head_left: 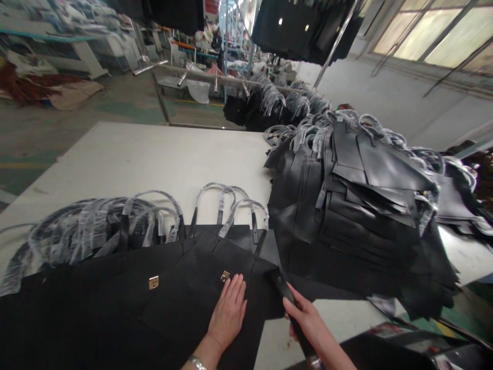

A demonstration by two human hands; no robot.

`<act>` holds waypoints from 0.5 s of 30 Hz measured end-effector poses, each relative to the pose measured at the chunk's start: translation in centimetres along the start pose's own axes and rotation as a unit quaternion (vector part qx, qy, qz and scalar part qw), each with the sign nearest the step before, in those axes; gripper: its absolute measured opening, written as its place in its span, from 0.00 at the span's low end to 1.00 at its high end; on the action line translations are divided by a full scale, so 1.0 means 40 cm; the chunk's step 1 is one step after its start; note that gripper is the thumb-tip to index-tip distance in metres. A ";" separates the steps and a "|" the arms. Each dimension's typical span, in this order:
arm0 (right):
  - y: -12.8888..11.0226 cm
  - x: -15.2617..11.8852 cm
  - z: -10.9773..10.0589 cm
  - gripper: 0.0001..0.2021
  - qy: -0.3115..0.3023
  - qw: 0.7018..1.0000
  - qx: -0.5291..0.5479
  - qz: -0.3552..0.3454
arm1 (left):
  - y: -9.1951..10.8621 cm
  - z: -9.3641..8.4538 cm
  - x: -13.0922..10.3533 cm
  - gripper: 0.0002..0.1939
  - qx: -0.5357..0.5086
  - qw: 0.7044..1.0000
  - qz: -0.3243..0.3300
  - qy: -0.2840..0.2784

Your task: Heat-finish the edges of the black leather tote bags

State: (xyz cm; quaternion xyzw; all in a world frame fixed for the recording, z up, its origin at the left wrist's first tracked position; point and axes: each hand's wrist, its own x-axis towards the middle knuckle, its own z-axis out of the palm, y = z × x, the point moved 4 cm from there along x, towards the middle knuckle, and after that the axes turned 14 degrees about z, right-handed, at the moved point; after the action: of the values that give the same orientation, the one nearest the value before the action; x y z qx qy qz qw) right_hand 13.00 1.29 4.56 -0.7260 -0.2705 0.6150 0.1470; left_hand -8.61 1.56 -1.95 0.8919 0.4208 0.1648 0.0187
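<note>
My left hand (229,308) lies flat on a black leather bag panel (192,303), its fingers stretched and together. Just above the fingertips is a small gold clasp (225,276) fixed to that panel. In my right hand (304,316) is a long black strap-like piece (278,280), its far end resting at the panel's right edge. A small stud shows near that end, and something metallic shows at the near end. Plastic-wrapped handles (246,205) rise from the panel's top edge. Another gold clasp (153,282) sits on the black panel to the left.
A tall pile of black bag panels (358,205) stands on the right of the white table (154,154). Several wrapped handles (88,226) crowd the left. Beyond the table is a metal rack (192,77), with black pieces (300,31) hanging above.
</note>
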 end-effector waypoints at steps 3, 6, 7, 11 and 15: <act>-0.035 -0.007 0.008 0.36 -0.012 0.999 -0.029 -0.029 | 0.003 0.000 0.001 0.23 0.009 1.000 0.007 0.002; -0.049 -0.004 0.029 0.34 -0.067 0.995 -0.069 -0.031 | 0.003 0.001 0.001 0.24 0.014 1.000 0.009 0.004; -0.055 0.002 0.039 0.33 -0.084 0.993 -0.076 -0.032 | 0.002 0.001 0.000 0.24 0.014 1.000 0.008 0.006; -0.090 0.043 0.088 0.34 -0.109 0.991 -0.072 -0.026 | 0.001 -0.001 0.000 0.25 -0.002 1.000 0.004 0.016; -0.132 0.073 0.118 0.36 -0.086 0.994 -0.063 -0.024 | 0.001 -0.003 0.001 0.25 -0.009 1.000 0.001 0.014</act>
State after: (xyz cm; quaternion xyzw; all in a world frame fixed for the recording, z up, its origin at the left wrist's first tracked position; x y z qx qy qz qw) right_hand 7.56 6.71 4.12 -0.6718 -0.3374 0.6530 0.0920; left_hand -8.59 1.55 -1.83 0.8897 0.4187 0.1809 0.0205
